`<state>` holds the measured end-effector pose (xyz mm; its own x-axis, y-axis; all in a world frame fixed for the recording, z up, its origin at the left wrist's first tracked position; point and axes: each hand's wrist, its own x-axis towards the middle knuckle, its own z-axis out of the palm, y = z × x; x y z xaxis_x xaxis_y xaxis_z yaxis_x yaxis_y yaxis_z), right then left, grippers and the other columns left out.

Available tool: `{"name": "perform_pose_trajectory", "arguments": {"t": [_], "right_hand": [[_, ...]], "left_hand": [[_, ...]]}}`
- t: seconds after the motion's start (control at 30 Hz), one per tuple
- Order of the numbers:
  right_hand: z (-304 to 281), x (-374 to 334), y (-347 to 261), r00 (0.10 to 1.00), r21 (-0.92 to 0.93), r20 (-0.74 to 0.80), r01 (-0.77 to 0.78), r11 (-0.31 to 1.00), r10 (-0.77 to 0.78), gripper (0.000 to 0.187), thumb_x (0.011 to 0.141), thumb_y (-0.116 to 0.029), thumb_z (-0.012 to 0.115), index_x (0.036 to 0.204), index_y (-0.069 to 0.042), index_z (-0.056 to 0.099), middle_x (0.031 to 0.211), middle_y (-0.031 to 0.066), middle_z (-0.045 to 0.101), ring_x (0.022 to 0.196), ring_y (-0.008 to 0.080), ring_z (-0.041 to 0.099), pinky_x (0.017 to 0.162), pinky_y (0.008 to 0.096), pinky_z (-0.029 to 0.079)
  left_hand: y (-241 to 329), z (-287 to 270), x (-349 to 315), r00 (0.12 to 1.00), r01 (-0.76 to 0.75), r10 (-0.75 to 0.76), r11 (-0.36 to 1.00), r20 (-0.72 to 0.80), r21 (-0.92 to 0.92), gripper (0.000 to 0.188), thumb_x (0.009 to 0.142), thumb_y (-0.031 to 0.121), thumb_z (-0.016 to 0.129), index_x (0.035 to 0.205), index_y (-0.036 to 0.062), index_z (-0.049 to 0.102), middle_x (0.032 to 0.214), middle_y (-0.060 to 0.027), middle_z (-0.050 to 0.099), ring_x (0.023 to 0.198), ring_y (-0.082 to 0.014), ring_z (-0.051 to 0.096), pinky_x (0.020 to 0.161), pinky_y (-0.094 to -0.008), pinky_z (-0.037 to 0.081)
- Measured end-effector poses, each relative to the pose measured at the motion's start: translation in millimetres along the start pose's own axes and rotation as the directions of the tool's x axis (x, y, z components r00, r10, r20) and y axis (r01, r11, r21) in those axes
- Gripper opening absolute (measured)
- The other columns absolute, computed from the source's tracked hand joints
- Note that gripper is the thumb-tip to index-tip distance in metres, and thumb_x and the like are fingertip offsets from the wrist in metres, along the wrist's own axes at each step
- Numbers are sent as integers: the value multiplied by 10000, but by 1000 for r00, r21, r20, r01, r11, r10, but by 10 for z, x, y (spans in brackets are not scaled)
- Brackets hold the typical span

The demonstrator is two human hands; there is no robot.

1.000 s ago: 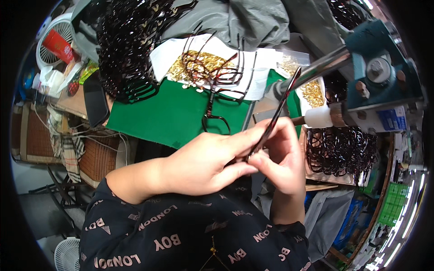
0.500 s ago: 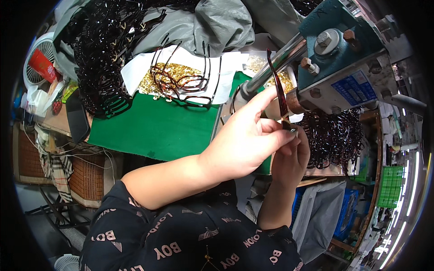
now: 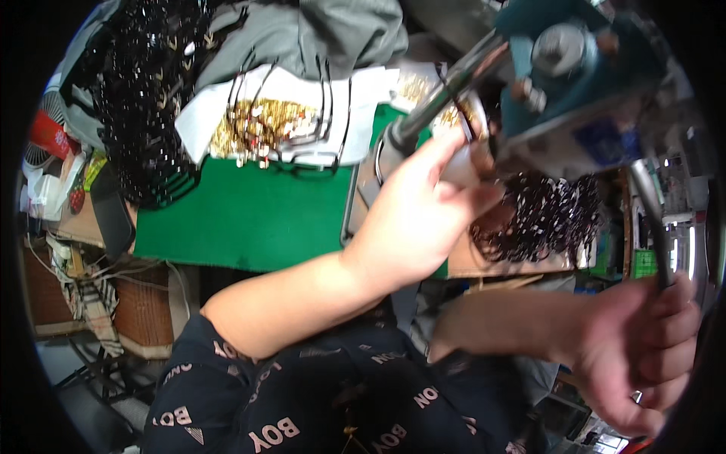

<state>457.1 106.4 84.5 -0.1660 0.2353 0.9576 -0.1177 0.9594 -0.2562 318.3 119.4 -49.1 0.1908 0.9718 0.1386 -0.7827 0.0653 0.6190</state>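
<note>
My left hand (image 3: 420, 212) reaches in under the teal and grey press (image 3: 522, 72), its thumb and fingers closed on a dark tortoiseshell glasses temple (image 3: 463, 117). The temple stands roughly upright beside the press; its lower end is hidden by my fingers and blur. At the right, my right hand (image 3: 635, 348) is wrapped round the lower end of the press's metal lever (image 3: 655, 208). Beyond my left hand, several dark glasses frames (image 3: 306, 163) lie over a heap of small gold parts (image 3: 261, 125) on white paper (image 3: 363, 94).
A green mat (image 3: 234, 219) covers the bench's left part. Dark glossy pieces heap up at the far left (image 3: 144, 106) and below the press (image 3: 541, 219). A slanting metal rod (image 3: 435, 98) stands by my left hand. Grey cloth (image 3: 333, 38) drapes the back.
My right hand has left the temple and moved right, onto the lever. My left hand keeps the temple beside the press. The view has shifted slightly and blurred.
</note>
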Motion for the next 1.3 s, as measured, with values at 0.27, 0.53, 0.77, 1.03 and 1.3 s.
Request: {"name": "perform_pose_trajectory", "arguments": {"t": [0.27,0.53,0.77,1.03,1.3], "right_hand": [[-208,-18,349,914,-270,-395,-15,963,-97,277,827,-240,436,882,5,555,881,156,595,833,243,565,804,350,444],[-465,-1933,2369,588,-826,-102,-500,262,802,314,835,-259,526,1052,-34,564,988,144,611,922,273,578,823,357,457],[-641,-2253,2858,518,-912,-79,-382,147,852,318,830,-290,528,1020,-36,563,946,128,604,873,251,573,786,350,463],[-719,-2122,2859,533,-897,-49,-395,197,845,256,799,-195,559,980,-14,577,904,119,612,831,225,580,746,320,465],[-756,-2019,2803,586,-871,-51,-422,251,809,204,768,-100,591,941,8,591,862,111,620,789,198,587,706,290,467]], "left_hand": [[358,-154,-186,997,80,-80,997,-22,20,403,873,91,522,1254,9,418,871,-24,533,690,-90,592,389,-130,310],[846,-1460,-1114,864,-46,219,931,-454,361,474,954,214,432,1340,-41,328,811,6,483,656,-66,436,605,-193,393],[567,-1158,-1062,896,14,407,-425,177,905,586,844,311,594,1295,-13,405,1388,-201,328,1298,-346,288,1073,-426,211],[473,-1242,-1192,980,-183,-148,-373,136,910,534,687,105,705,1170,-3,505,1252,-172,487,1165,-342,462,981,-406,378],[629,-992,-1113,988,-144,-59,-48,141,988,574,737,38,642,1281,44,456,846,-79,631,754,-267,601,708,-337,476]]}}
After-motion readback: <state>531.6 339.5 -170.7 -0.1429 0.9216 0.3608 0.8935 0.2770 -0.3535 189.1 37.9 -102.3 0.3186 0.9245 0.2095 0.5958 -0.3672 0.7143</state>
